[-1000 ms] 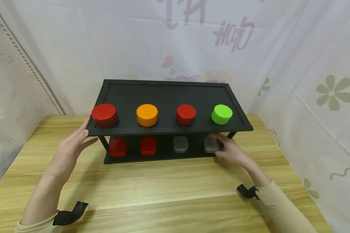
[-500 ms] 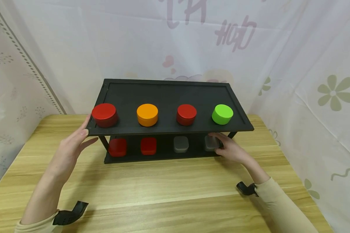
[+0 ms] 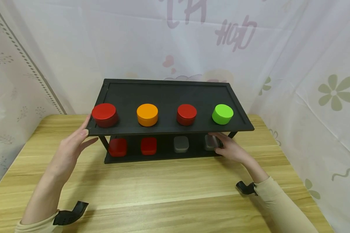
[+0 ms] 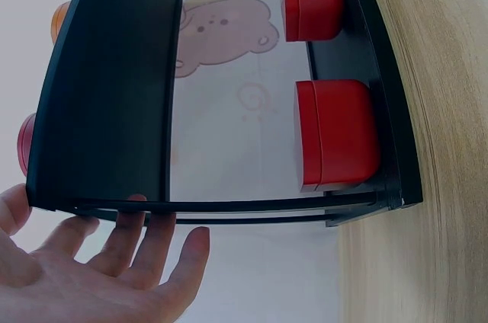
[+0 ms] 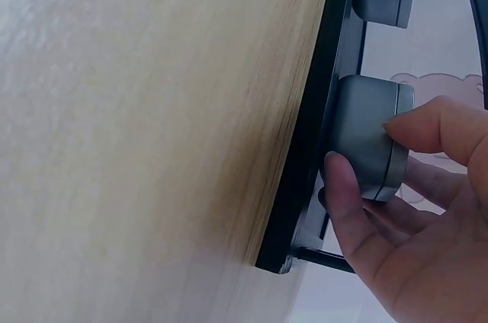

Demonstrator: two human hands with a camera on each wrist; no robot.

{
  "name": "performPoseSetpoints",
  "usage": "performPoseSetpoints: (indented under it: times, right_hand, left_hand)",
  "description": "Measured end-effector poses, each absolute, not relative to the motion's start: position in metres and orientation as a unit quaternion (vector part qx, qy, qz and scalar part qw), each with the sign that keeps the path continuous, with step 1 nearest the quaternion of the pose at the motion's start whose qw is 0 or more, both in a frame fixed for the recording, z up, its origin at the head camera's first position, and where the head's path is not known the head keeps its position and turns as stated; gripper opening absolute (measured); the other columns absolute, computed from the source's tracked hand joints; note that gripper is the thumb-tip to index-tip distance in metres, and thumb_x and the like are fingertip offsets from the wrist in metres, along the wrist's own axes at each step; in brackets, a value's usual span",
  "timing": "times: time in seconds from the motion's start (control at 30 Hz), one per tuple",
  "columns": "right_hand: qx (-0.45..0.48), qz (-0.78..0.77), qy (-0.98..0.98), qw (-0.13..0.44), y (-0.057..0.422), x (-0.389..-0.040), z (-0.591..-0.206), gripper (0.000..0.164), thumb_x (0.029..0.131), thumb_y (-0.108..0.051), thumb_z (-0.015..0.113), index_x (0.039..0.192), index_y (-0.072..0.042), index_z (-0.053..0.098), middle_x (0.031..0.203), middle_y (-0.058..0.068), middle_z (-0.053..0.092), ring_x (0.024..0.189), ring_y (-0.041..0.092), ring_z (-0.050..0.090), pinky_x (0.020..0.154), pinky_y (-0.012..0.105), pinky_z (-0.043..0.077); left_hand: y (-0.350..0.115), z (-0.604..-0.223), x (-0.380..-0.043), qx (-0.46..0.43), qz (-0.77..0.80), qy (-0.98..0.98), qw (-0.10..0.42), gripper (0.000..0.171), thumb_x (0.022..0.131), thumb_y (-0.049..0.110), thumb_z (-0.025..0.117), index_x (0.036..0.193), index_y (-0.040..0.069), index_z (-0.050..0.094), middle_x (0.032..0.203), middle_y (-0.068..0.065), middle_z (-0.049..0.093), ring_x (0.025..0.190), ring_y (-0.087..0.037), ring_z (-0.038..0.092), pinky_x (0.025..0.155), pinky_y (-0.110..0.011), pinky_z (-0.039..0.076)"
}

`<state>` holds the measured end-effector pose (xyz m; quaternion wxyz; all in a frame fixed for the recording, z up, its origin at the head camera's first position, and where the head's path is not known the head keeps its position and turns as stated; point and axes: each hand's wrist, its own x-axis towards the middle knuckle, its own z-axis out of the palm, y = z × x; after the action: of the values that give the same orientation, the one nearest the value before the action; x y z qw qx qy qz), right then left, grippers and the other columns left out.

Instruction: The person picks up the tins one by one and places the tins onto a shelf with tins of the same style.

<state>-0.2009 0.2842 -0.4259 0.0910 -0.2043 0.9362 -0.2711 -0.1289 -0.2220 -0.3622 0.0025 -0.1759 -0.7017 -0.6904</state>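
Observation:
A black two-tier rack [image 3: 169,94] stands on the wooden table. My left hand [image 3: 68,147] holds its upper board at the left front corner, thumb on the front edge. In the left wrist view, the left fingers [image 4: 152,251] reach over the side bar. On the lower tier, at the right end, sits a grey square tin with rounded corners [image 5: 362,129]. My right hand [image 3: 231,150] grips this tin, the thumb at its lid and fingers around its right side and front. Another grey tin [image 3: 181,144] stands to its left.
Along the upper board's front stand round tins: red [image 3: 105,115], orange [image 3: 147,115], red [image 3: 186,115] and green [image 3: 222,114]. Two red square tins [image 3: 118,148] occupy the lower tier's left half. The upper board hangs close above my right hand. A printed cloth [image 3: 134,42] hangs behind.
The right hand and the grey tin have shifted very slightly back on the lower tier. My left hand keeps its place at the rack's corner.

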Motion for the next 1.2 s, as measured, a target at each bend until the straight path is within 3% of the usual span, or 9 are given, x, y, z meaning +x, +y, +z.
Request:
performPoseSetpoints:
  times: [0.07, 0.17, 0.23, 0.3, 0.47, 0.67, 1.2]
  right_hand:
    - [-0.203, -0.273, 0.935, 0.094, 0.284, -0.2, -0.425, 0.061, 0.083, -0.005, 0.057, 0.141, -0.014, 0.04, 0.143, 0.013, 0.041, 0.084, 0.02, 0.05, 0.067, 0.029, 0.042]
    - [-0.202, -0.266, 0.938, 0.091, 0.283, -0.199, -0.425, 0.061, 0.082, -0.004, 0.057, 0.14, -0.013, 0.041, 0.144, 0.013, 0.04, 0.11, 0.025, 0.049, 0.081, 0.035, 0.043]
    - [-0.2, -0.264, 0.939, 0.092, 0.283, -0.199, -0.424, 0.061, 0.082, -0.004, 0.057, 0.14, -0.013, 0.042, 0.145, 0.013, 0.04, 0.118, 0.026, 0.047, 0.087, 0.039, 0.043]
    - [-0.203, -0.262, 0.939, 0.09, 0.282, -0.198, -0.424, 0.061, 0.081, -0.003, 0.057, 0.14, -0.012, 0.042, 0.144, 0.014, 0.041, 0.117, 0.026, 0.047, 0.086, 0.039, 0.043]
    - [-0.207, -0.268, 0.937, 0.088, 0.282, -0.199, -0.424, 0.06, 0.082, -0.003, 0.057, 0.14, -0.012, 0.043, 0.141, 0.015, 0.043, 0.098, 0.024, 0.048, 0.072, 0.032, 0.039]
    - [-0.203, -0.27, 0.937, 0.09, 0.283, -0.199, -0.426, 0.062, 0.083, -0.006, 0.058, 0.142, -0.014, 0.04, 0.142, 0.013, 0.042, 0.092, 0.023, 0.049, 0.071, 0.031, 0.04]
    - [-0.199, -0.291, 0.932, 0.082, 0.28, -0.188, -0.42, 0.071, 0.083, -0.012, 0.068, 0.145, -0.021, 0.034, 0.15, 0.014, 0.031, 0.114, 0.028, 0.052, 0.071, 0.024, 0.053]
  left_hand:
    - [-0.222, -0.362, -0.129, -0.176, -0.69, -0.702, 0.003, 0.045, 0.103, 0.013, 0.028, 0.148, 0.01, 0.028, 0.159, 0.005, 0.013, 0.146, -0.003, 0.012, 0.097, -0.012, 0.041]
    - [-0.222, -0.363, -0.129, -0.178, -0.691, -0.701, 0.003, 0.044, 0.103, 0.012, 0.028, 0.148, 0.009, 0.028, 0.159, 0.005, 0.012, 0.146, -0.003, 0.012, 0.097, -0.012, 0.04]
    - [-0.222, -0.363, -0.129, -0.179, -0.691, -0.7, 0.003, 0.044, 0.103, 0.012, 0.028, 0.148, 0.008, 0.028, 0.159, 0.005, 0.012, 0.146, -0.003, 0.011, 0.097, -0.012, 0.04]
    - [-0.222, -0.364, -0.128, -0.18, -0.692, -0.699, 0.004, 0.044, 0.103, 0.012, 0.028, 0.147, 0.007, 0.029, 0.16, 0.005, 0.012, 0.146, -0.003, 0.011, 0.098, -0.012, 0.04]
    - [-0.222, -0.365, -0.128, -0.181, -0.691, -0.699, 0.008, 0.044, 0.103, 0.011, 0.028, 0.147, 0.006, 0.029, 0.159, 0.004, 0.013, 0.146, -0.004, 0.011, 0.098, -0.012, 0.04]
    - [-0.222, -0.364, -0.129, -0.179, -0.694, -0.698, 0.007, 0.044, 0.103, 0.012, 0.029, 0.148, 0.008, 0.029, 0.159, 0.005, 0.014, 0.146, -0.003, 0.012, 0.098, -0.012, 0.041]
    - [-0.222, -0.363, -0.127, -0.174, -0.695, -0.698, 0.006, 0.045, 0.104, 0.013, 0.029, 0.148, 0.011, 0.028, 0.159, 0.005, 0.014, 0.145, -0.001, 0.014, 0.098, -0.012, 0.04]
